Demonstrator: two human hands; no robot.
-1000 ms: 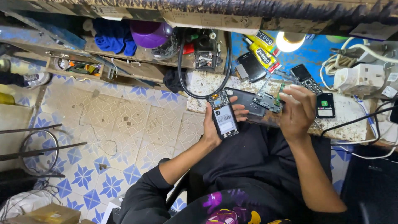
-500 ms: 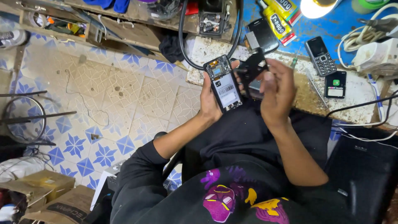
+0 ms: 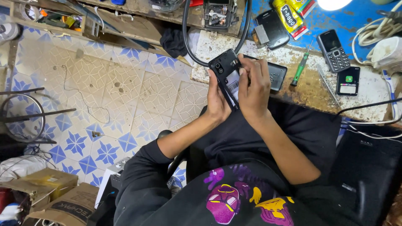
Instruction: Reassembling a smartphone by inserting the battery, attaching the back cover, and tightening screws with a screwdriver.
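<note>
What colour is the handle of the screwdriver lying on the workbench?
Green, seen in the head view: the screwdriver lies on the workbench, right of both hands.

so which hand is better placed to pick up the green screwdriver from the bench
Right. The right hand is on the phone, on the side nearer the green screwdriver; the left hand grips the phone's far side.
</note>
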